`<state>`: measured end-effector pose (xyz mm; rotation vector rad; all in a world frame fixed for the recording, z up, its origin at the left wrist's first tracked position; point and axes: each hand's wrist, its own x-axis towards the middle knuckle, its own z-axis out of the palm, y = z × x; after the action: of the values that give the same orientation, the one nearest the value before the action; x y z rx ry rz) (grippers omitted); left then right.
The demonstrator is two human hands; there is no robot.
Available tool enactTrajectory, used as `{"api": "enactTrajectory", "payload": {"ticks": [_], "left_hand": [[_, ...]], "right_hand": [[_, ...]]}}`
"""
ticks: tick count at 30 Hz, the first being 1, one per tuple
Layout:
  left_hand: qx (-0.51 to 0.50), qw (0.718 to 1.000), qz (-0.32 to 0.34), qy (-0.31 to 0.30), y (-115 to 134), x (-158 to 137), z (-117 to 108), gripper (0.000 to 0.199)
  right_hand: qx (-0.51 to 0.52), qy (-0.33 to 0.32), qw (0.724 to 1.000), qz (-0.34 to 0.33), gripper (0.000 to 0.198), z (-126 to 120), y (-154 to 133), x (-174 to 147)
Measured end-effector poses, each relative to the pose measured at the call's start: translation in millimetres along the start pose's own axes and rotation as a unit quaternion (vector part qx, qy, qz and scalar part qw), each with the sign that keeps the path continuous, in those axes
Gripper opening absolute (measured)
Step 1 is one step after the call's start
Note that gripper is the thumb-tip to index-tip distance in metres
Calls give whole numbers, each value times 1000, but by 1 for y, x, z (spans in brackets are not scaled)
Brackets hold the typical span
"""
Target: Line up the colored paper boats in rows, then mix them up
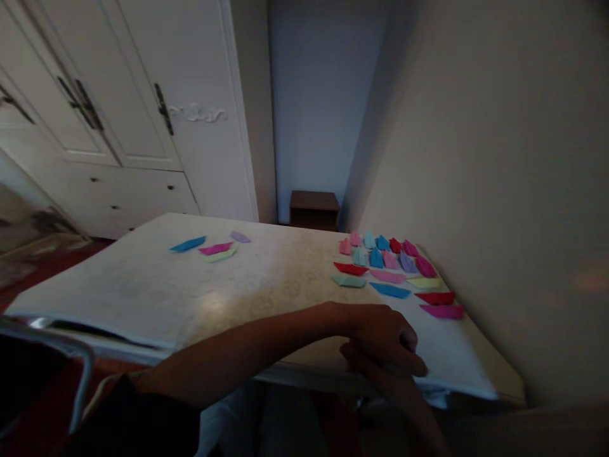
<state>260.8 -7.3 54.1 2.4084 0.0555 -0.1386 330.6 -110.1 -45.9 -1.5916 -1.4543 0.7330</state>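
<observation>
My left hand (385, 333) reaches across from the left at the table's near edge, its fingers curled into a fist with nothing visible in it. It lies over my right hand (354, 355), which comes from the lower right. Most of my right hand is hidden under the left, and only a few fingertips show. Just beyond both hands are folded paper pieces: a blue one (390, 290), a pale green one (349, 281), a red one (435, 298) and a magenta one (442, 311). Several standing paper boats (375, 258) in mixed colours are grouped behind them.
Blue (188, 244), magenta (216, 249), light green (221, 254) and lilac (240, 237) folded papers lie on the left of the white table (143, 279). A wall (499, 190) borders the right side. White wardrobes (143, 76) and a brown stool-like box (314, 202) stand beyond.
</observation>
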Motion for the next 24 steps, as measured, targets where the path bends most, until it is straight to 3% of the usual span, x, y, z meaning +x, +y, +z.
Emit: {"api": "enactTrajectory", "payload": {"ticks": [4, 7, 15, 21, 24], "left_hand": [[-8, 999, -30, 27, 1, -15, 1, 27], [-4, 994, -61, 95, 0, -34, 1, 34], [37, 949, -135, 282, -11, -107, 2, 40], [-76, 943, -73, 317, -20, -149, 5, 25], [-120, 922, -110, 351, -22, -168, 3, 28]], "right_hand": [[42, -83, 994, 51, 36, 3, -6, 0], [51, -122, 990, 51, 38, 8, -24, 5], [52, -193, 979, -36, 39, 50, -58, 30], [65, -258, 964, -21, 38, 75, -77, 33], [26, -258, 961, -94, 37, 86, -96, 42]]}}
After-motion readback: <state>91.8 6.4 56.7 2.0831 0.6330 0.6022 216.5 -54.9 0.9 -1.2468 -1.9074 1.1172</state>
